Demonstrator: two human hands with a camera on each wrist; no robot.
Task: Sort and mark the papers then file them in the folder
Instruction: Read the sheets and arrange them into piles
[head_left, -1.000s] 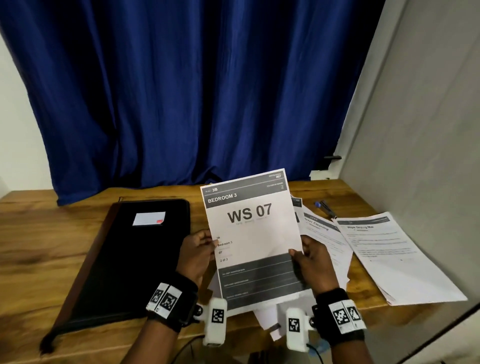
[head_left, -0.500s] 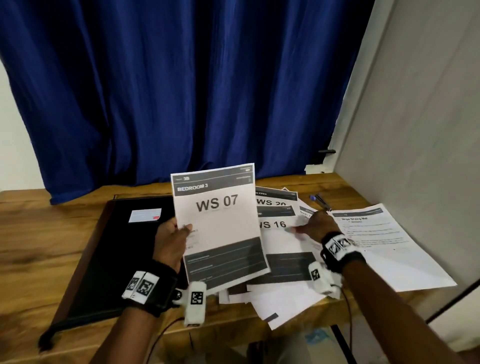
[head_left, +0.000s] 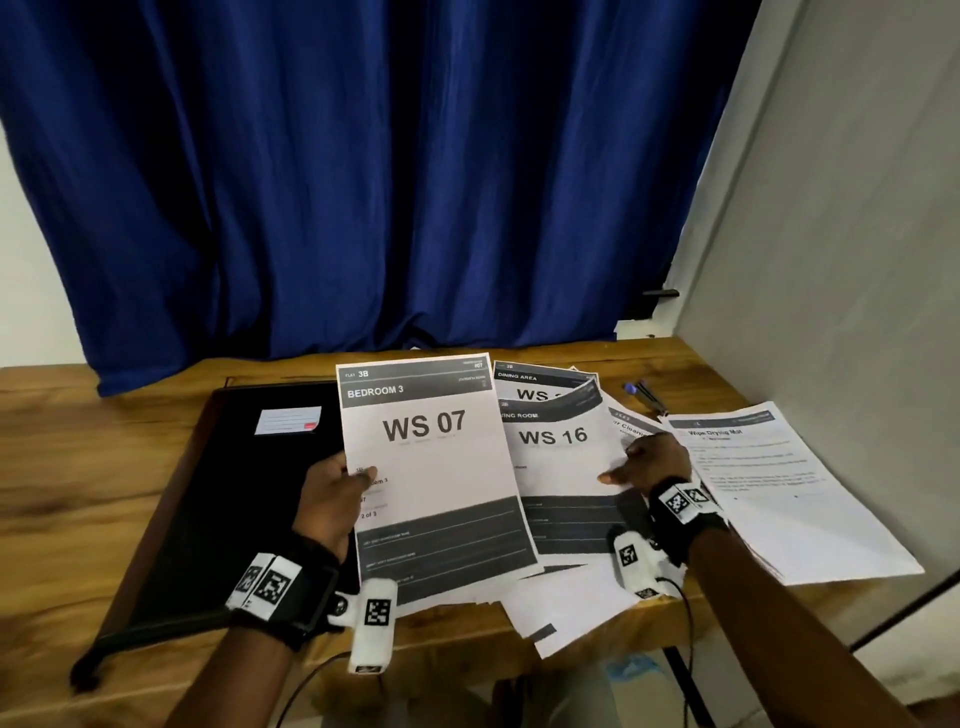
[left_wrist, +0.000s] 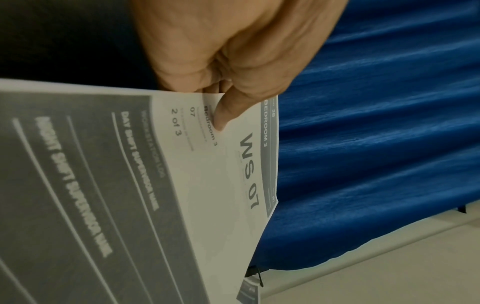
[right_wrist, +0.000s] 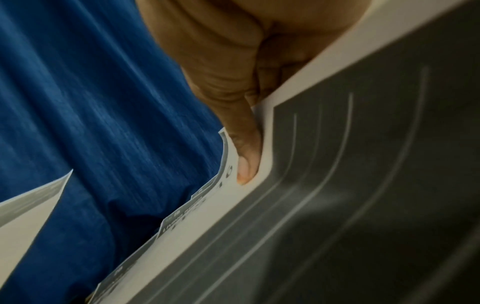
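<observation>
My left hand (head_left: 347, 483) pinches the left edge of the "WS 07" sheet (head_left: 431, 467) and holds it raised above the desk; the left wrist view shows the thumb (left_wrist: 228, 111) on the sheet's printed face (left_wrist: 182, 185). To its right lies the "WS 16" sheet (head_left: 558, 457) on a loose pile of papers. My right hand (head_left: 631, 465) pinches that sheet's right edge, thumb (right_wrist: 246, 156) on top, and the edge curls up. A closed black folder (head_left: 208, 499) with a small label lies on the left of the desk.
A separate stack headed "Wipe Drying Mat" (head_left: 779, 488) lies at the right and overhangs the desk's front edge. Pens (head_left: 647, 396) lie behind the papers. A blue curtain (head_left: 389, 182) hangs behind the wooden desk (head_left: 67, 467), and a grey wall stands close on the right.
My right hand let go of the WS 07 sheet and moved right to the WS 16 sheet, pinching its edge. The left hand carried WS 07 leftward, uncovering the pile.
</observation>
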